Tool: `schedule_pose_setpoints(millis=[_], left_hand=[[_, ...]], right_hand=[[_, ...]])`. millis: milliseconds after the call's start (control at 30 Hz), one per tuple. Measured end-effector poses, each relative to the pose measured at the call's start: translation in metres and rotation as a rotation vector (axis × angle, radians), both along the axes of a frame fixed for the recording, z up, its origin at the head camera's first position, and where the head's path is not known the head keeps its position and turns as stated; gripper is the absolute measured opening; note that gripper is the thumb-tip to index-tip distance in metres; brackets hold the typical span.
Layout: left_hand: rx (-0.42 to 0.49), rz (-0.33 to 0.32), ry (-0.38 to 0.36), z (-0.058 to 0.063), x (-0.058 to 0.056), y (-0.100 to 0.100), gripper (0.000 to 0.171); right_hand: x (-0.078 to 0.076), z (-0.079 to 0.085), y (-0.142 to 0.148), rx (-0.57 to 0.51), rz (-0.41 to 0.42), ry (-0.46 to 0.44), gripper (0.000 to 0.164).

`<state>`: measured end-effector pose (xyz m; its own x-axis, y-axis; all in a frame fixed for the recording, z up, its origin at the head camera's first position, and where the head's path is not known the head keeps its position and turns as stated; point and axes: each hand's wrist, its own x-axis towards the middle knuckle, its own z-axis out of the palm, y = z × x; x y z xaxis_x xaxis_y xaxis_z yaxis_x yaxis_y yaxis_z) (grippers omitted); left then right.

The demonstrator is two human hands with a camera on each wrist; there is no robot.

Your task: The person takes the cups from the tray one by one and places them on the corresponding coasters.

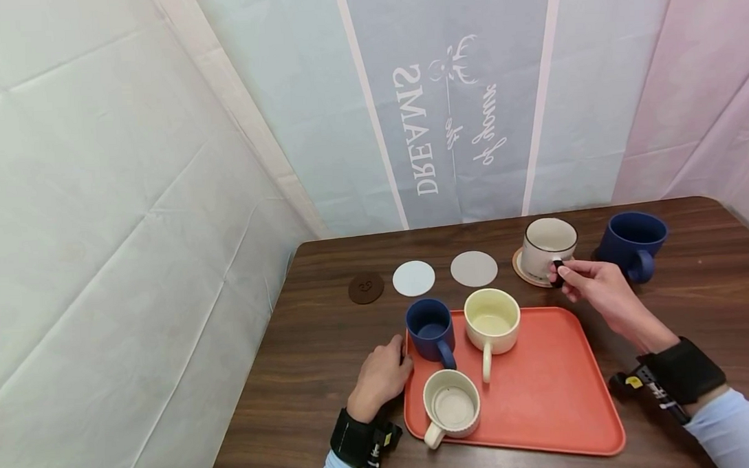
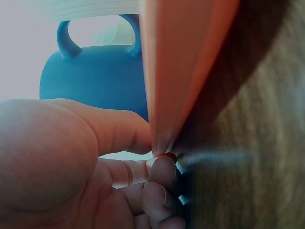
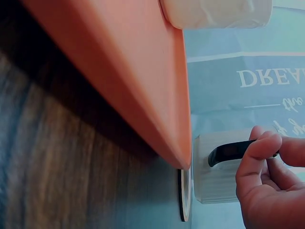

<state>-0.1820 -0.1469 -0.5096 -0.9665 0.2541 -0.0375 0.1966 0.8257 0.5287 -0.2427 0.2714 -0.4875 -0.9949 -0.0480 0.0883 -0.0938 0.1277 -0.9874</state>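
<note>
In the head view my right hand (image 1: 599, 291) pinches the black handle (image 3: 228, 151) of a white mug (image 1: 539, 256) with a dark rim. This mug is upright over a round light coaster (image 1: 517, 265); whether its base touches the coaster I cannot tell. My left hand (image 1: 382, 375) grips the left rim of an orange tray (image 1: 547, 386), thumb on the inner side and fingers beneath, as the left wrist view shows. On the tray stand a small blue mug (image 1: 423, 339), a pale yellow mug (image 1: 492, 343) and a cream ribbed mug (image 1: 468, 423).
Behind the tray lie a dark brown coaster (image 1: 366, 288), a white coaster (image 1: 414, 279) and a grey coaster (image 1: 473, 269). A larger blue mug (image 1: 625, 249) stands to the right of the white mug. A printed curtain (image 1: 472, 203) hangs behind the wooden table (image 1: 304, 360).
</note>
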Motion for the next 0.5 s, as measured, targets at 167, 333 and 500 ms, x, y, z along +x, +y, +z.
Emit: schedule_pose_setpoints(millis=[167, 333, 500], left_hand=[[0.002, 0.000, -0.003, -0.0001, -0.0002, 0.0000, 0.007], [0.002, 0.000, -0.007, 0.0000, 0.0002, -0.0007, 0.007], [0.002, 0.000, 0.001, 0.0004, 0.0002, 0.0002, 0.008]], right_hand=[[-0.0043, -0.0020, 0.0022, -0.008, 0.006, -0.017, 0.025], [-0.0073, -0.0040, 0.0021, 0.044, 0.005, -0.045, 0.037], [-0.0078, -0.0037, 0.0012, 0.083, -0.005, -0.046, 0.043]])
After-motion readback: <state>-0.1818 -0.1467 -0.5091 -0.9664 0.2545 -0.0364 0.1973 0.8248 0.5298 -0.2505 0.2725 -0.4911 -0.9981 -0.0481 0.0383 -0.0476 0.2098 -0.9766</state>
